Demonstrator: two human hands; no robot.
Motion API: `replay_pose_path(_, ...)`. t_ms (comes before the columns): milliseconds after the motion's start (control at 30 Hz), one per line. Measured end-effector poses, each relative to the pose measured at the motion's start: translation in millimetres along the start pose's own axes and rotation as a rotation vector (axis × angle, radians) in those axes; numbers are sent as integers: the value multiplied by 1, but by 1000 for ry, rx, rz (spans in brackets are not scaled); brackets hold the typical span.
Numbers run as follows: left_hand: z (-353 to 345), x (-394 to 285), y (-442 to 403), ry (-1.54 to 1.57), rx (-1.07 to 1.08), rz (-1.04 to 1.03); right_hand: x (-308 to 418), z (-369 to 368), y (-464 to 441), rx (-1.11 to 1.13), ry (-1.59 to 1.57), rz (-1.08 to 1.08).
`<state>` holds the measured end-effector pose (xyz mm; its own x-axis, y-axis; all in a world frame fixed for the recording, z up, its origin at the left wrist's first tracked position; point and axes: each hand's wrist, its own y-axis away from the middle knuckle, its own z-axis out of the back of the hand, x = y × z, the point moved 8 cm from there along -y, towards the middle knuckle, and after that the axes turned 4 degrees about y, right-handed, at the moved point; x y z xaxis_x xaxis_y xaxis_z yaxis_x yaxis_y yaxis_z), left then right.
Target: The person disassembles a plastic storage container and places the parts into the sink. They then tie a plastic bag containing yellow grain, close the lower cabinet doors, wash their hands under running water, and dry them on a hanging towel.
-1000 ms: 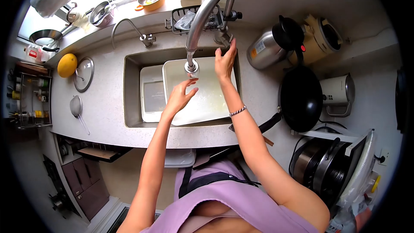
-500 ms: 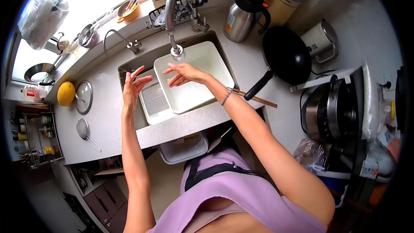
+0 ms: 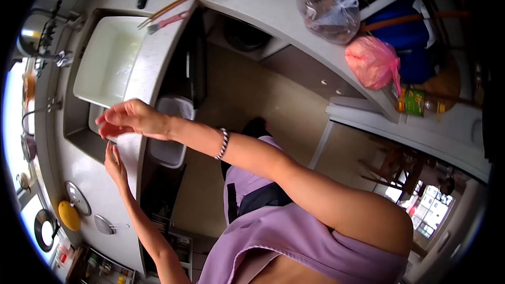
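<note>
My right hand [image 3: 131, 118] hangs over the near edge of the sink [image 3: 87, 144], fingers loosely curved, nothing visible in them. Just below it in the view, my left hand [image 3: 114, 165] is by the sink's edge, fingers extended and holding nothing that I can see. A white rectangular basin [image 3: 108, 68] with some clear water sits in the sink, beyond my right hand. Partly hidden under that hand is a second pale tray [image 3: 94, 115]. A metal faucet [image 3: 63, 59] stands behind the basin.
Wooden chopsticks [image 3: 181, 5] and a red-handled brush [image 3: 168, 22] lie on the counter beside the sink. A grey bin [image 3: 168, 150] stands below the counter edge. A strainer [image 3: 103, 225], pot lid [image 3: 78, 198] and yellow fruit [image 3: 69, 216] are on the left counter. Bags [image 3: 372, 63] lie at right.
The view has swung to the right, bringing the floor, bags and doorway into sight. My hands have come closer together, and the right fingers are more curled.
</note>
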<state>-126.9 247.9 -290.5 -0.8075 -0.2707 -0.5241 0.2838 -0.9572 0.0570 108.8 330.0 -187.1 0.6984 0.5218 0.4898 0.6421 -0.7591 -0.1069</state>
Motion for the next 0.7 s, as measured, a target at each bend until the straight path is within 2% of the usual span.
replay_pose_path(67,-21,-3,20,-33,-82,-31,-4,41,85,-83,-91,-105)
replay_pose_path(100,-27,3,21,-147,-151,-78,-8,75,129,-164,-90,-107)
replay_pose_path(133,-28,2,26,-114,-234,-85,-15,113,174,-235,-83,-112)
replay_pose_path(167,-30,21,20,-40,-261,-6,-24,157,224,-348,-29,-107)
replay_pose_path(200,-31,46,15,-47,-328,-42,-35,203,280,-514,-2,-148)
replay_pose_path(267,-35,31,17,-184,-414,50,-60,297,402,-867,5,-167)
replay_pose_path(300,-52,64,10,-311,-382,-114,-69,347,469,-1004,68,-195)
replay_pose_path(333,-31,121,-8,-298,-333,-203,-76,379,520,-1129,132,-221)
replay_pose_path(367,-27,130,-7,-474,-302,-365,-87,417,572,-1252,161,-208)
replay_pose_path(467,-27,57,11,-459,-207,-142,-127,531,699,-1540,322,-256)
replay_pose_path(500,-39,44,23,-452,-207,-96,-138,567,715,-1548,312,-248)
replay_pose_path(567,-86,36,50,-435,-192,-63,-141,621,748,-1670,774,-468)
replay_pose_path(633,-132,39,75,-424,-182,-38,-151,680,744,-1556,1359,-443)
replay_pose_path(700,-180,48,92,-423,-166,-18,-160,737,735,-1331,1715,-544)
